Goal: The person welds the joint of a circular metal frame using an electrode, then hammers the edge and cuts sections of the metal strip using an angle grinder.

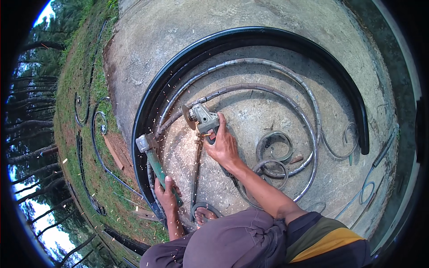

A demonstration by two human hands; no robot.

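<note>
My right hand [223, 147] is wrapped round a grey angle grinder [206, 119]. Its round disc [189, 118] is at the inner curved metal bar [250, 86], which passes behind it. I cannot make out the exact contact point. Sparks spray below and to the left of the disc. In my closed left hand [165, 196] is a hammer with a green handle [157, 169] and a blocky grey head [143, 143]. The hammer head lies over the left side of a large black curved channel [139, 120], near the bar's left end.
An outer banded bar [214, 68] curves inside the black channel. Metal rings [274, 146] and a coiled rod [352, 140] lie on the concrete slab [286, 15]. A straight bar [196, 178] runs toward my foot [204, 214]. More curved bars [94, 134] rest on grass at left.
</note>
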